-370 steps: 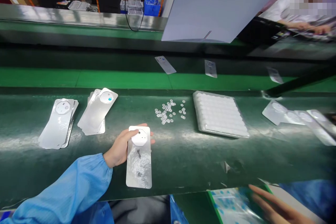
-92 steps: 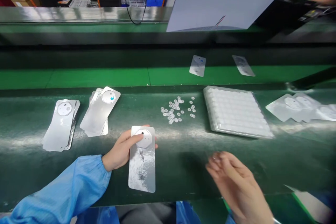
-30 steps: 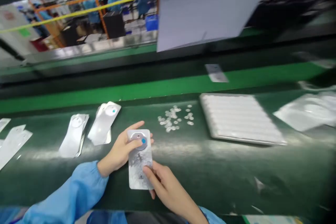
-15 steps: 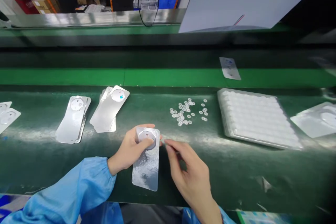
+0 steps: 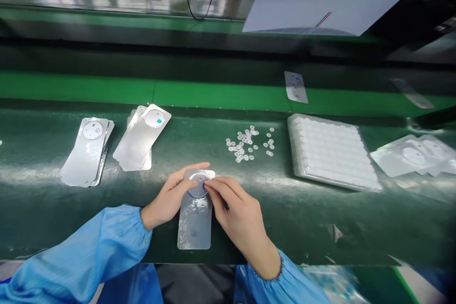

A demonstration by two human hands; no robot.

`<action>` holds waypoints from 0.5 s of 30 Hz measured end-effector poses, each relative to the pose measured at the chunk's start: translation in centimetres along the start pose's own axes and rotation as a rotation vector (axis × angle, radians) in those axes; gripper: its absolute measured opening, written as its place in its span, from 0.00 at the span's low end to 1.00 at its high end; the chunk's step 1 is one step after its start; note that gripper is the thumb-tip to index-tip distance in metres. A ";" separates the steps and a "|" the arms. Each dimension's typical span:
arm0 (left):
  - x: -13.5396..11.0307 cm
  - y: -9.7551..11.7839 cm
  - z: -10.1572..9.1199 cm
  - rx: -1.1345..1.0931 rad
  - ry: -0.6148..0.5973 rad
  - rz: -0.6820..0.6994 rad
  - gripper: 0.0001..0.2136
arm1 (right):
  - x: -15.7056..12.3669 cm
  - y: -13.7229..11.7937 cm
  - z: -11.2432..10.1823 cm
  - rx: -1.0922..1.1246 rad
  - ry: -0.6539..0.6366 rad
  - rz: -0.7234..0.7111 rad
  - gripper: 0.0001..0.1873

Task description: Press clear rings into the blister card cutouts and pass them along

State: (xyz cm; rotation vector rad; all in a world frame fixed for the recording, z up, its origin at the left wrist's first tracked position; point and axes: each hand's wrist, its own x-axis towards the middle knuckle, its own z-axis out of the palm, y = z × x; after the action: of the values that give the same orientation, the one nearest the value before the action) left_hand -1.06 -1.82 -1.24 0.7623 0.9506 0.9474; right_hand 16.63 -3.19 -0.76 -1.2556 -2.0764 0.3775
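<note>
A silvery phone back cover [image 5: 194,221] with a round camera plate near its top lies on the dark green bench in front of me. My left hand [image 5: 170,194] grips the cover's top left edge, thumb on the camera plate. My right hand [image 5: 238,213] pinches its fingertips together on the camera plate, where a small blue spot shows; what the fingertips hold is too small to name. A loose cluster of small clear round lenses [image 5: 248,144] lies just beyond the hands.
Two stacks of silvery covers [image 5: 86,152] [image 5: 141,137] lie to the left. A white tray [image 5: 331,152] sits right of the lenses, with more covers [image 5: 413,156] at the far right. One cover [image 5: 295,87] rides the green conveyor belt behind.
My right hand has come in from the right of the cover and now pinches at the camera plate. The left hand keeps its hold on the cover.
</note>
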 end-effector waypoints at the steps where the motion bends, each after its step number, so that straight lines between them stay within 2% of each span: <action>1: 0.0 0.0 0.0 -0.005 -0.008 0.005 0.21 | 0.1 -0.1 0.0 0.008 -0.014 0.019 0.11; 3: 0.0 -0.1 -0.1 -0.016 -0.013 0.003 0.21 | 0.2 -0.2 0.0 0.063 -0.038 0.070 0.10; 6: 0.2 -0.3 -0.2 -0.050 0.002 -0.026 0.22 | 0.4 -0.4 -0.3 0.268 -0.082 0.193 0.11; 11: 0.4 -0.5 -0.1 -0.118 0.059 -0.080 0.23 | 0.6 -0.2 -0.8 0.695 -0.120 0.524 0.16; 13: 0.5 -0.4 0.0 -0.181 0.069 -0.111 0.25 | 0.1 0.4 -1.7 0.781 -0.123 0.643 0.19; 15: 0.5 -0.1 0.1 -0.260 0.064 -0.153 0.28 | -1.3 1.6 -3.6 0.805 -0.056 0.718 0.20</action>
State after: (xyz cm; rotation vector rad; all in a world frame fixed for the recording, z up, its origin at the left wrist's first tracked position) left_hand -0.82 -1.41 -1.48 0.4360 0.9062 0.9430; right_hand 20.53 -3.87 0.43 -1.3958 -1.1932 1.4079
